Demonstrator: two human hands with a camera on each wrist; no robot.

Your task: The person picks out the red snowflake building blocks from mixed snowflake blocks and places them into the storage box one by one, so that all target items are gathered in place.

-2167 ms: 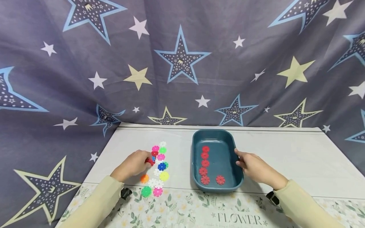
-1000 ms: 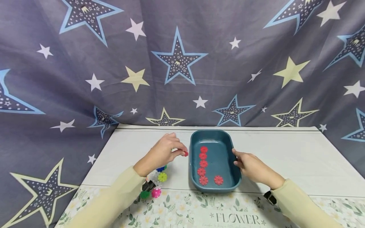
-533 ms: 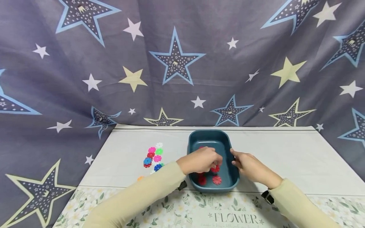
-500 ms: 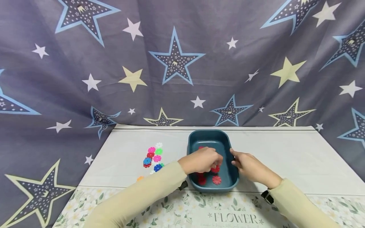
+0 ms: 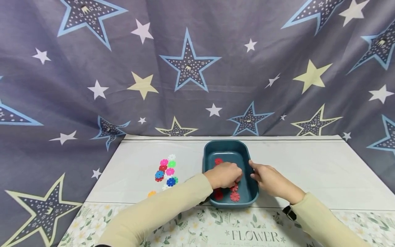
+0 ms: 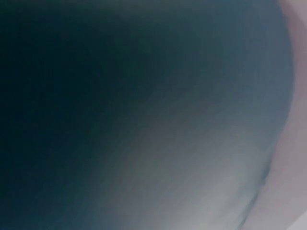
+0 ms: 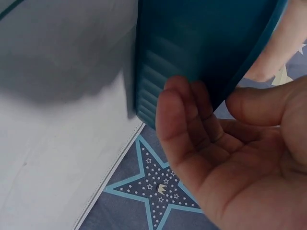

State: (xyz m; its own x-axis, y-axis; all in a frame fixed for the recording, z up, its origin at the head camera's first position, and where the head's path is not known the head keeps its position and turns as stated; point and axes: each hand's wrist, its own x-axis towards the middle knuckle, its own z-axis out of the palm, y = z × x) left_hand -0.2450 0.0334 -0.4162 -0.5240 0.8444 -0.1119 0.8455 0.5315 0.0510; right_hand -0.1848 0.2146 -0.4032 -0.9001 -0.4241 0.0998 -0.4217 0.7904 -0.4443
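Note:
A blue-green rectangular tub (image 5: 226, 144) holds several red flower-shaped plastic discs. My left hand (image 5: 224, 175) reaches down inside it, fingers curled at a red disc (image 5: 234, 188) just above another red disc (image 5: 235, 197); the fingertips are hidden under the hand. More red discs, such as one near the far end (image 5: 218, 161), lie along the tub's left side, partly covered by this hand. My right hand (image 5: 273, 180) grips the tub's right wall. In the right wrist view, the thumb of that hand (image 7: 225, 158) is at the rim, with the fingers against the tub's outside (image 7: 177, 43).
Left of the tub lies a loose group of flower discs, including a blue one (image 5: 159, 174), a pink one (image 5: 170, 171) and an orange one (image 5: 151, 193). The left sleeve (image 5: 160, 209) crosses the table's front. A star-patterned curtain (image 5: 197, 103) hangs behind. The left wrist view is dark and blurred.
My left hand has carried a red disc from the group on the left into the tub, where it now sits above the lower right disc. My right hand keeps its grip on the tub.

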